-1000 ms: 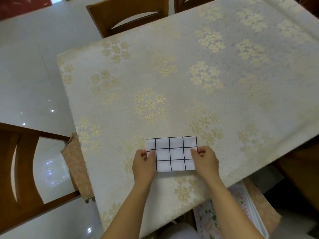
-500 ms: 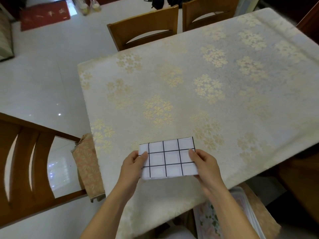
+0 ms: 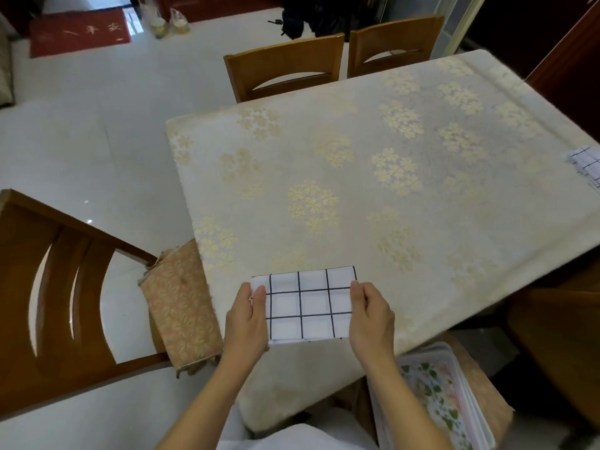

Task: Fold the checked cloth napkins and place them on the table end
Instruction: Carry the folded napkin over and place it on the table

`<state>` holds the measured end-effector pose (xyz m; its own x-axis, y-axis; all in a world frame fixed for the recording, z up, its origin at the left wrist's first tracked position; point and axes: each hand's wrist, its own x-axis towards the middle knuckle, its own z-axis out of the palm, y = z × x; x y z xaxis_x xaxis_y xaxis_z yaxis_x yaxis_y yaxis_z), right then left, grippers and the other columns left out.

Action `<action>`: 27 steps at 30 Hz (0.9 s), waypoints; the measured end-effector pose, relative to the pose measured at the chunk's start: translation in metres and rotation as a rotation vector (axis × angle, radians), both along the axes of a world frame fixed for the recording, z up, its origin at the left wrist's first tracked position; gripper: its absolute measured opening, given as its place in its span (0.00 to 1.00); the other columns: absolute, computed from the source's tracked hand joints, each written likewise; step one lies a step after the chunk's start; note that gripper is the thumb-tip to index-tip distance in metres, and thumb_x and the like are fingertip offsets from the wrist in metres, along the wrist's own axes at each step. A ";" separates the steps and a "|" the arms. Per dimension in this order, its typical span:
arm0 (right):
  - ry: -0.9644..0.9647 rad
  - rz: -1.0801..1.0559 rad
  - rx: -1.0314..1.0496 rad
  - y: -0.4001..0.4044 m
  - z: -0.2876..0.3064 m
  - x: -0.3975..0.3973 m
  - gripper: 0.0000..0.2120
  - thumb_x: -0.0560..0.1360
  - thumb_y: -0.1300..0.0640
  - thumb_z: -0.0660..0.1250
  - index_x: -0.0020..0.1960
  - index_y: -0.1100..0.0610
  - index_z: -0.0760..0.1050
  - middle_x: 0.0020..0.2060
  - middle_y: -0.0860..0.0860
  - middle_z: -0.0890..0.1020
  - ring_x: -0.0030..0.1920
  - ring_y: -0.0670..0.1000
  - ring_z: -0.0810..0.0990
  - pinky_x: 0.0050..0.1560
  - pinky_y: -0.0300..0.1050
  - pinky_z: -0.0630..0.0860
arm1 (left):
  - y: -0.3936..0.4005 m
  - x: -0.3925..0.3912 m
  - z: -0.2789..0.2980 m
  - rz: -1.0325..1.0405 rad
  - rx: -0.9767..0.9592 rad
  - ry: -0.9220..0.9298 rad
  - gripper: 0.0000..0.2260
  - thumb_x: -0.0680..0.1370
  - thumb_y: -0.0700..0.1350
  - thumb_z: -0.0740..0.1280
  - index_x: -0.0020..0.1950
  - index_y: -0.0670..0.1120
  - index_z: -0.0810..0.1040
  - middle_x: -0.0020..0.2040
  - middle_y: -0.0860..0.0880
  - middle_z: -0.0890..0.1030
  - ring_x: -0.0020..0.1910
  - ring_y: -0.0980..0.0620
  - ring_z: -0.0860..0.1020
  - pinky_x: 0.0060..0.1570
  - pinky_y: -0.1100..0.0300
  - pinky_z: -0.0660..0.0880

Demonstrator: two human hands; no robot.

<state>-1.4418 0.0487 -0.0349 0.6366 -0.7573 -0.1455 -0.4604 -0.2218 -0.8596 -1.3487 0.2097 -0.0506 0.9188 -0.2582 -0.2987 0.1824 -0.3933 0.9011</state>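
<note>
A folded white napkin with a black check (image 3: 308,305) is held flat just above the near edge of the table (image 3: 373,177), which wears a cream cloth with gold flowers. My left hand (image 3: 248,319) grips the napkin's left end, thumb on top. My right hand (image 3: 370,315) grips its right end the same way. More checked napkin cloth (image 3: 587,165) lies on the table at the far right, cut off by the frame.
A wooden chair with a patterned cushion (image 3: 180,306) stands at the table's left end. Two more chairs (image 3: 285,68) line the far side. A floral tray (image 3: 435,397) rests on a seat below my right arm. White tiled floor spreads left.
The folded napkin has come up off the table in both hands and shifted slightly left. My view has lifted, so the far chairs and the right-hand napkins now show.
</note>
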 end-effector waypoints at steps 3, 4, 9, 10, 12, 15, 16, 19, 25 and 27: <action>0.015 -0.019 -0.017 0.027 0.001 -0.004 0.17 0.84 0.54 0.58 0.36 0.53 0.69 0.27 0.47 0.68 0.28 0.43 0.66 0.28 0.37 0.62 | 0.024 -0.001 -0.001 -0.008 -0.017 -0.021 0.16 0.85 0.50 0.56 0.42 0.41 0.66 0.33 0.47 0.67 0.30 0.50 0.66 0.29 0.55 0.65; 0.013 -0.023 -0.019 0.036 0.001 -0.006 0.17 0.84 0.53 0.58 0.37 0.54 0.70 0.28 0.48 0.69 0.29 0.43 0.66 0.29 0.37 0.62 | 0.031 -0.001 0.001 -0.001 -0.037 -0.025 0.16 0.85 0.48 0.56 0.42 0.39 0.66 0.33 0.46 0.67 0.31 0.52 0.66 0.29 0.60 0.65; 0.022 -0.030 -0.030 0.071 -0.005 -0.011 0.18 0.84 0.52 0.58 0.37 0.57 0.71 0.28 0.50 0.70 0.29 0.44 0.66 0.30 0.38 0.63 | 0.066 -0.006 -0.002 0.002 -0.066 -0.020 0.14 0.84 0.46 0.58 0.49 0.34 0.73 0.41 0.33 0.76 0.36 0.50 0.72 0.32 0.64 0.67; 0.018 -0.021 -0.023 0.076 -0.005 -0.013 0.18 0.84 0.52 0.58 0.37 0.57 0.70 0.28 0.50 0.69 0.29 0.44 0.66 0.30 0.39 0.63 | 0.072 -0.008 -0.003 0.011 -0.058 -0.025 0.14 0.84 0.46 0.59 0.50 0.35 0.73 0.43 0.32 0.76 0.37 0.49 0.73 0.33 0.63 0.68; 0.000 0.015 -0.019 0.083 -0.003 -0.013 0.17 0.84 0.52 0.58 0.37 0.56 0.70 0.28 0.50 0.70 0.30 0.44 0.66 0.30 0.39 0.62 | 0.082 -0.012 -0.003 0.046 -0.039 -0.036 0.13 0.84 0.47 0.59 0.49 0.38 0.74 0.43 0.35 0.77 0.37 0.50 0.73 0.33 0.65 0.68; -0.042 0.102 -0.023 0.087 0.001 -0.008 0.16 0.83 0.52 0.59 0.38 0.57 0.71 0.28 0.50 0.70 0.29 0.44 0.66 0.30 0.39 0.61 | 0.093 -0.018 0.002 0.124 -0.030 -0.045 0.10 0.84 0.47 0.58 0.50 0.44 0.75 0.42 0.43 0.80 0.40 0.49 0.78 0.35 0.64 0.73; -0.062 0.133 -0.024 0.087 0.003 -0.006 0.16 0.83 0.52 0.59 0.38 0.57 0.71 0.28 0.50 0.70 0.29 0.45 0.65 0.29 0.39 0.61 | 0.095 -0.021 0.005 0.151 -0.026 -0.050 0.09 0.84 0.47 0.58 0.50 0.47 0.76 0.42 0.45 0.81 0.41 0.49 0.80 0.36 0.62 0.75; -0.098 0.223 -0.025 0.088 0.005 0.002 0.16 0.83 0.53 0.59 0.39 0.57 0.72 0.28 0.50 0.71 0.28 0.45 0.66 0.29 0.39 0.61 | 0.102 -0.031 0.011 0.254 0.024 -0.076 0.08 0.84 0.47 0.58 0.49 0.52 0.75 0.42 0.49 0.81 0.41 0.55 0.81 0.36 0.61 0.78; -0.094 0.376 0.077 0.110 0.001 0.007 0.15 0.83 0.53 0.60 0.39 0.54 0.72 0.31 0.49 0.76 0.32 0.43 0.72 0.31 0.37 0.66 | 0.128 -0.056 0.019 0.461 0.146 -0.076 0.11 0.84 0.51 0.56 0.49 0.49 0.75 0.41 0.50 0.81 0.41 0.53 0.80 0.34 0.62 0.75; -0.094 0.430 0.106 0.121 -0.001 0.009 0.14 0.83 0.53 0.61 0.39 0.53 0.72 0.31 0.48 0.77 0.33 0.43 0.73 0.32 0.36 0.67 | 0.139 -0.065 0.022 0.524 0.200 -0.089 0.11 0.85 0.50 0.55 0.49 0.47 0.74 0.40 0.51 0.79 0.39 0.56 0.79 0.30 0.68 0.72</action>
